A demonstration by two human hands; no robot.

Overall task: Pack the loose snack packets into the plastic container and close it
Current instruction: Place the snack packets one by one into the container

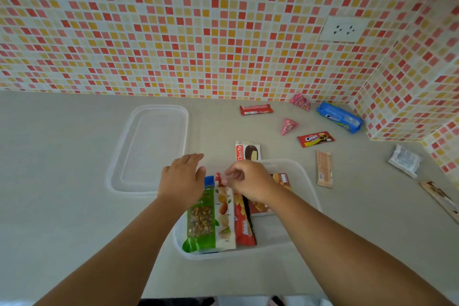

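A clear plastic container [304,176] stands on the counter in front of me, holding a green nut pouch [201,221], a red packet [244,228] and an orange-red packet [280,181]. My left hand [182,179] lies over the pouch's top with fingers stretched flat. My right hand [248,181] hovers over the container with curled fingers pinching the top of the red packet. The container's clear lid [149,149] lies flat to the left. A Choco Pie packet [248,151] lies just behind the container.
Loose snacks lie to the right: a red bar [255,109], two pink cones [288,126] [301,101], a blue biscuit roll [339,117], a red biscuit packet [315,138], a tan wafer [324,169], a white packet [404,160] and a brown bar [440,197]. The tiled wall [198,32] closes the back and right.
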